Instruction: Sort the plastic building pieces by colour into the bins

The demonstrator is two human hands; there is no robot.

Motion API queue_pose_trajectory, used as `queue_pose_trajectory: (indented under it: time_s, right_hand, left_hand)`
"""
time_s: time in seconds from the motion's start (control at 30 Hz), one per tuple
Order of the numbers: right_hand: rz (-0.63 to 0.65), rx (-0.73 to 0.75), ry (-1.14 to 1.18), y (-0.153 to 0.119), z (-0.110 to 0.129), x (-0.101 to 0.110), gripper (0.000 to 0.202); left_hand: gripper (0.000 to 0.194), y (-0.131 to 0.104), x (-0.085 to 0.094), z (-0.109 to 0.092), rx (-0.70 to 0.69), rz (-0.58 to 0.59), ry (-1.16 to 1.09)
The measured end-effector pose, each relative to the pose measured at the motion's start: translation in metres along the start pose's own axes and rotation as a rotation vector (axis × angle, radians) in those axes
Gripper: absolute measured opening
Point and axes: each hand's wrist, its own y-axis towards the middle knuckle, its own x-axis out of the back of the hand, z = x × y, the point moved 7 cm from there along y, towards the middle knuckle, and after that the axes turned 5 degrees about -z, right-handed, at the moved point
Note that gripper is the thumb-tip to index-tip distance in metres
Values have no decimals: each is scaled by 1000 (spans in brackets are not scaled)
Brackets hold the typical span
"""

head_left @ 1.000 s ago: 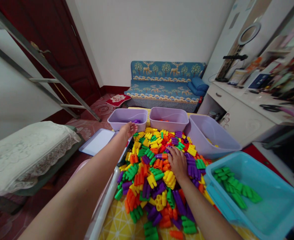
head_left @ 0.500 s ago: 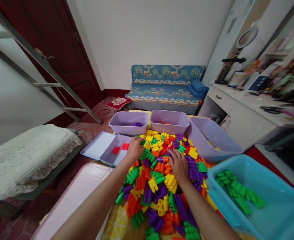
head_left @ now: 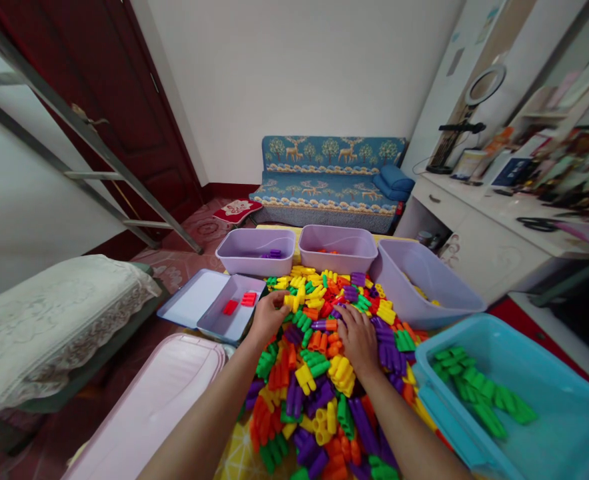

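Observation:
A large heap of plastic building blocks (head_left: 319, 363) in yellow, green, orange, purple and red covers the table in front of me. At the heap's left edge, my left hand (head_left: 268, 319) is closed, with thumb and fingers pinching a yellow block (head_left: 291, 303). My right hand (head_left: 358, 335) lies on the middle of the heap, fingers stretched forward and slightly apart, close to purple and red blocks. What lies under its palm is hidden.
Two lilac bins (head_left: 255, 269) (head_left: 338, 265) stand behind the heap, holding purple and orange blocks. A lilac bin (head_left: 427, 320) with yellow blocks and a blue bin (head_left: 564, 440) with green ones stand right. An open box (head_left: 218, 321) with red blocks and a pink lid (head_left: 149, 400) are left.
My left hand has drawn back slightly toward me, and a yellow block now shows between its fingers. My right hand stays in nearly the same spot. The view has shifted slightly.

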Motion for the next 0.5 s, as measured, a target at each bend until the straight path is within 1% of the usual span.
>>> queue_pose_trajectory:
  time_s: [0.13,0.23,0.3,0.37,0.43,0.5]
  right_hand:
    - [1,-12,2,0,-1,-1,36]
    - [-3,-6,2,0,-1,-1,36]
    - [-4,-3,10,0,0,0,35]
    - [-1,-5,31,0,0,0,35]
    - [-6,-14,61,0,0,1,35]
    - [-22,-26,98,-1,-1,2,37]
  left_hand:
    - [39,-9,-22,-16,-27,81,-86]
    - [40,-23,-40,-28,-95,113,-60]
    - [43,-32,-49,-35,-189,98,9]
    - [45,-37,-56,-36,-243,69,75]
    - [43,-39,-60,-33,-235,33,134]
    - [36,-38,-62,-30,-228,6,196]
